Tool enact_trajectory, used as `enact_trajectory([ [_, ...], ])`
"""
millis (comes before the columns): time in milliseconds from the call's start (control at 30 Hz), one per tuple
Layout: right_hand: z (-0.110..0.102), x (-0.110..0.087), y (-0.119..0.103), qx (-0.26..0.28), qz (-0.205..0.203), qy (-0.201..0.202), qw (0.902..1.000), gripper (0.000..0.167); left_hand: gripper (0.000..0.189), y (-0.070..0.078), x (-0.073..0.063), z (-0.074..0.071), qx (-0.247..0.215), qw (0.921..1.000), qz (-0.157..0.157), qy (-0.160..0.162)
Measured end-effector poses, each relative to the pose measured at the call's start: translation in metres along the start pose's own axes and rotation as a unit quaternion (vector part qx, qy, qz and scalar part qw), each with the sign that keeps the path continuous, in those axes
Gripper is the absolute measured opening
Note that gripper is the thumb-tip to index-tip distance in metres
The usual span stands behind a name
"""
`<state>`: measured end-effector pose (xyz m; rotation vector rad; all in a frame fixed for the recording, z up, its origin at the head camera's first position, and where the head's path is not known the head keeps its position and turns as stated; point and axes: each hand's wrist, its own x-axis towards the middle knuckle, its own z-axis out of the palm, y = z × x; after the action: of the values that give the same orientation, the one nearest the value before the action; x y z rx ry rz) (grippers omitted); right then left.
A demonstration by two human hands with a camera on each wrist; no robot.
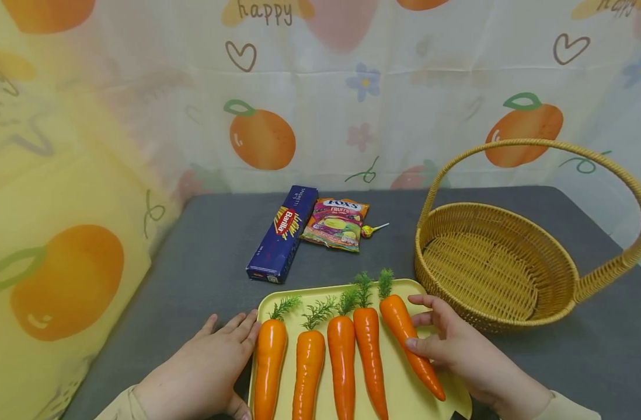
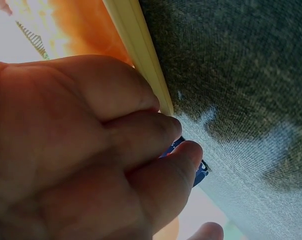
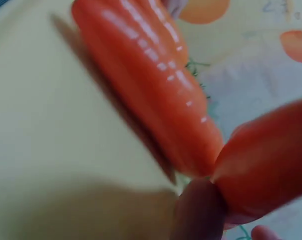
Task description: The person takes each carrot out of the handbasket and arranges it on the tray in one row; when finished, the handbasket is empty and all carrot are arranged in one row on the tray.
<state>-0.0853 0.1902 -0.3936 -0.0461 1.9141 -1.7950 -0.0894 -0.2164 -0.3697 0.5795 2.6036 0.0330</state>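
Note:
Several orange carrots with green tops lie side by side on a pale yellow tray (image 1: 399, 385). My right hand (image 1: 457, 344) grips the rightmost carrot (image 1: 399, 318), its thumb across the carrot's side. That carrot slants, tip toward the lower right; in the right wrist view, the held carrot (image 3: 270, 165) looks close to the camera, beside another carrot (image 3: 146, 85). My left hand (image 1: 205, 364) rests against the tray's left edge, near the leftmost carrot (image 1: 270, 361). In the left wrist view, fingers of the left hand (image 2: 91, 150) touch the tray rim (image 2: 143, 50).
A wicker basket (image 1: 509, 315) with a tall handle stands right of the tray. Behind the tray lie a blue spaghetti box (image 1: 270, 251), a candy bag (image 1: 336, 224) and a lollipop (image 1: 369, 231). A fruit-printed curtain (image 1: 310, 87) hangs behind the grey table (image 1: 194, 251).

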Motion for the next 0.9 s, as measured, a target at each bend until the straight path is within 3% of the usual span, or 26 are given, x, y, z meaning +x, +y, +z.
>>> enact_trajectory([
  [333, 0.012, 0.002, 0.001, -0.070, 0.035, 0.077, 0.9939, 0.094, 0.147, -0.004, 0.000, 0.001, -0.001, 1.0000, -0.002, 0.000],
  [700, 0.012, -0.004, -0.001, -0.059, 0.040, 0.066, 0.9953, 0.097, 0.147, -0.009, 0.003, 0.005, -0.001, 1.0000, 0.003, -0.002],
  [800, 0.007, -0.005, -0.003, -0.086, 0.022, 0.058, 0.9944, 0.101, 0.147, -0.012, 0.005, 0.007, -0.006, 0.9999, 0.010, 0.002],
  [900, 0.000, -0.005, -0.007, -0.163, -0.011, 0.048, 0.9854, 0.109, 0.146, -0.017, 0.007, 0.007, -0.020, 0.9997, 0.009, 0.006],
])
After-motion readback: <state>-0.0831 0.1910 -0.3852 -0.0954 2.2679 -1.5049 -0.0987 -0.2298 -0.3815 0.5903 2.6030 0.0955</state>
